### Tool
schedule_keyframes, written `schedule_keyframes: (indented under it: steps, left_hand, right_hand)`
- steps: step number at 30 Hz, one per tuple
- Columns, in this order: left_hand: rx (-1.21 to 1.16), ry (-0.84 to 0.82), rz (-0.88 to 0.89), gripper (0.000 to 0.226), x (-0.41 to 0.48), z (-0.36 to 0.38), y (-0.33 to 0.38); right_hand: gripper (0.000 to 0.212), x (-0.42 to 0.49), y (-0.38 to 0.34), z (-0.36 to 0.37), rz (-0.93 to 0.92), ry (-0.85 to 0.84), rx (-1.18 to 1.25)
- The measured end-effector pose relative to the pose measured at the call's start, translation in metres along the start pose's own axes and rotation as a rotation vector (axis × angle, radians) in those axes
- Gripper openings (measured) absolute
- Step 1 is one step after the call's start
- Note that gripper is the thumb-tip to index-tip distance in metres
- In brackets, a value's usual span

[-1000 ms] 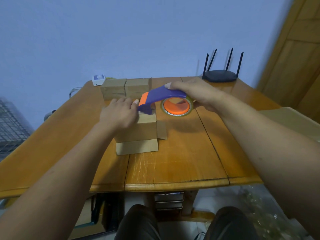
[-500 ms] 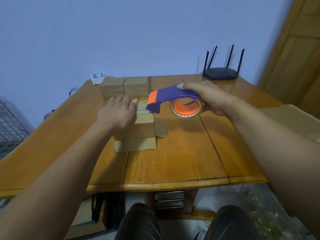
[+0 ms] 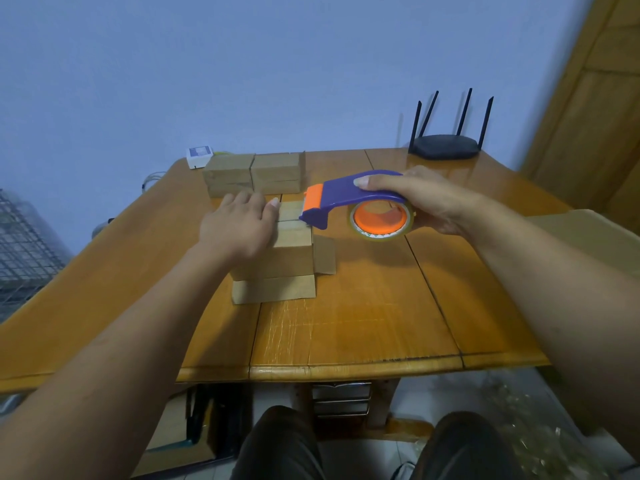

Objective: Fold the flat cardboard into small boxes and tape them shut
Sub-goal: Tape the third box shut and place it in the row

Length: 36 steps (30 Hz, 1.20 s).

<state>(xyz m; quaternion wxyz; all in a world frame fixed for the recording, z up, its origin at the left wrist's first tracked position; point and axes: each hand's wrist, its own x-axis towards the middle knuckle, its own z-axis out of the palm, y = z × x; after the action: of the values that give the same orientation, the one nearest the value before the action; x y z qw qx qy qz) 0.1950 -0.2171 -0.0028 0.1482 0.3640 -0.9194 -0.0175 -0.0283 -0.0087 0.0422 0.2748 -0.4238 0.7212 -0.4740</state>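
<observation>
The left hand [image 3: 239,226] presses flat on the small brown cardboard box [image 3: 287,258] mid-table, the right hand [image 3: 426,199] grips the purple-and-orange tape dispenser [image 3: 346,195] at its right edge, stacked cardboard boxes [image 3: 254,173] just behind, black antenna router [image 3: 443,147] beyond.

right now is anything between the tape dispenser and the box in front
Nothing visible: the tape dispenser tip sits at the top right edge of the box, while the left hand presses its left part.

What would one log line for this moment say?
left hand: flat on box | right hand: grips tape dispenser | dispenser nose: at box's right edge
</observation>
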Motion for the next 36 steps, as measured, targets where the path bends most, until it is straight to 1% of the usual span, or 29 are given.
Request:
schedule_keyframes:
  steps: [2, 6, 9, 12, 16, 18, 22, 26, 30, 33, 35, 36]
  left_hand:
    - [-0.004, 0.003, -0.002, 0.060, -0.001, 0.000, -0.001]
    - [-0.007, 0.000, 0.002, 0.058, -0.002, 0.000, 0.001]
    - [-0.011, -0.005, -0.004, 0.057, -0.002, -0.001, 0.001]
    - [-0.020, -0.008, 0.002, 0.057, -0.002, 0.000, 0.000]
    - [-0.023, 0.000, 0.008, 0.056, -0.002, 0.000, 0.000]
    - [-0.020, 0.000, 0.010, 0.055, -0.002, 0.001, 0.000]
    - [-0.027, 0.002, 0.009, 0.054, -0.001, 0.001, -0.001]
    - [-0.030, 0.000, 0.019, 0.057, 0.000, 0.003, -0.004]
    - [-0.014, 0.013, 0.018, 0.056, 0.002, 0.006, -0.003]
    - [-0.021, -0.001, 0.042, 0.065, 0.002, 0.006, -0.007]
    - [0.006, -0.024, 0.063, 0.077, 0.001, 0.004, -0.008]
    - [0.028, -0.034, 0.071, 0.080, 0.001, 0.003, -0.008]
  right_hand:
    - [0.053, -0.001, 0.002, -0.005, -0.006, 0.020, -0.011]
    - [0.068, -0.006, 0.009, -0.014, 0.009, 0.016, -0.018]
    - [0.074, -0.007, 0.013, -0.015, 0.014, 0.008, -0.016]
    - [0.071, -0.005, 0.016, -0.013, 0.019, 0.020, -0.031]
    - [0.060, -0.003, 0.017, -0.013, 0.032, 0.033, -0.053]
    - [0.062, -0.004, 0.016, -0.016, 0.042, 0.038, -0.051]
    - [0.057, -0.004, 0.017, -0.016, 0.049, 0.026, -0.041]
    - [0.058, -0.008, 0.021, -0.026, 0.044, 0.046, 0.022]
    - [0.071, -0.014, 0.031, -0.036, 0.065, 0.048, 0.028]
    - [0.065, -0.014, 0.035, -0.032, 0.039, 0.048, -0.013]
    - [0.053, -0.013, 0.035, -0.028, 0.001, 0.062, -0.053]
    - [0.048, -0.011, 0.036, -0.027, -0.015, 0.072, -0.072]
